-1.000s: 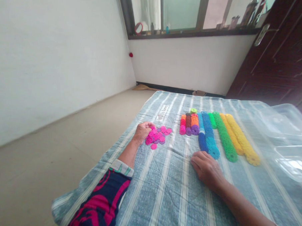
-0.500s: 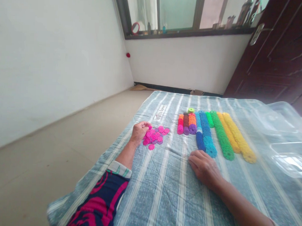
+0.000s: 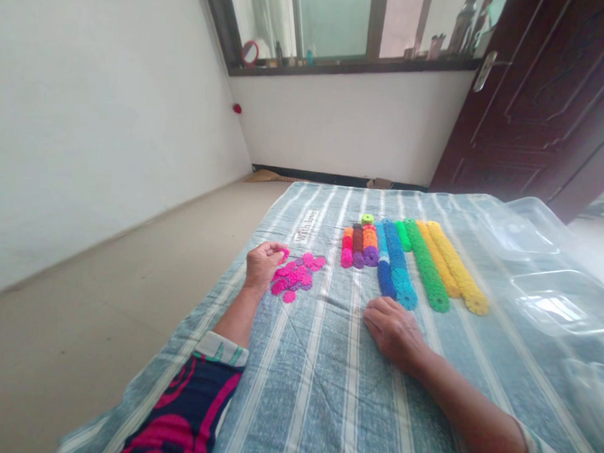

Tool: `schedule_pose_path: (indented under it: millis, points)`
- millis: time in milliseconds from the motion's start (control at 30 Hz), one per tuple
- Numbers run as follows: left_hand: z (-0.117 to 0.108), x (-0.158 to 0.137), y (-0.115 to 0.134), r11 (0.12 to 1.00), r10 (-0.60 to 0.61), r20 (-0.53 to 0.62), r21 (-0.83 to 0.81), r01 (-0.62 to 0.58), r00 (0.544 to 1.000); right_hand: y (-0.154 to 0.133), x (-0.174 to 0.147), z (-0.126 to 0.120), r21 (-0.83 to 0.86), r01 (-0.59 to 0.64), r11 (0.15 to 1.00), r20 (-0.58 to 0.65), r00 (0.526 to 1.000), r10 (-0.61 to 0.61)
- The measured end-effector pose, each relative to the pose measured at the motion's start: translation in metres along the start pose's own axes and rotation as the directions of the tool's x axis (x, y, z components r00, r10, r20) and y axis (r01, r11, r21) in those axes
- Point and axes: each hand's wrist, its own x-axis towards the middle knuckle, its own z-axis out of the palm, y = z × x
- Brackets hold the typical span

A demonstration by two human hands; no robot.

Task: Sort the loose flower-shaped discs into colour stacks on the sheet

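Note:
My left hand [image 3: 263, 263] is pinched on a pink notched disc [image 3: 284, 254], at the upper left edge of a loose pile of pink discs [image 3: 296, 274]. A few purple discs show among the pink ones. My right hand [image 3: 393, 329] rests on the striped cloth, fingers curled under. Whether anything is in them is hidden. Its fingertips are just below a dark blue row of discs [image 3: 386, 278] and a light blue row [image 3: 404, 284]. Farther right lie a green row [image 3: 427, 265] and two yellow rows [image 3: 457, 268] of the same discs.
Short red [image 3: 348, 247], brown [image 3: 358, 245] and orange-purple rows [image 3: 370, 244] lie mid-table. Clear plastic boxes [image 3: 569, 301] stand at the right. A "With love" print [image 3: 306, 227] marks the striped cloth [image 3: 326, 361]. A dark red door [image 3: 527, 103] is behind.
The view has turned slightly to the right, so everything sits farther left. My left hand has drawn slightly away from the pile with a pink disc. My right hand stays put on the cloth.

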Motion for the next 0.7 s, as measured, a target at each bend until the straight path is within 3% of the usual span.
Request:
schedule_pose_path:
  millis: [267, 533, 633, 700]
  points:
    - [0.024, -0.025, 0.012, 0.959, -0.184, 0.230, -0.173, 0.226, 0.956, 0.001, 0.001, 0.001, -0.025, 0.000, 1.000, -0.019, 1.000, -0.001]
    - [0.066, -0.078, 0.016, 0.894, -0.299, 0.490, -0.157, 0.421, 0.819, -0.006, 0.014, 0.001, 0.065, -0.100, 0.993, -0.113, 0.988, 0.107]
    - [0.077, -0.096, 0.015, 0.859, -0.338, 0.552, -0.149, 0.489, 0.762, -0.017, 0.023, 0.001, 0.063, -0.143, 0.988, -0.123, 0.981, 0.150]
    - [0.081, -0.103, 0.014, 0.836, -0.358, 0.558, -0.165, 0.523, 0.748, -0.024, 0.030, 0.001, 0.027, -0.174, 0.984, -0.103, 0.979, 0.175]
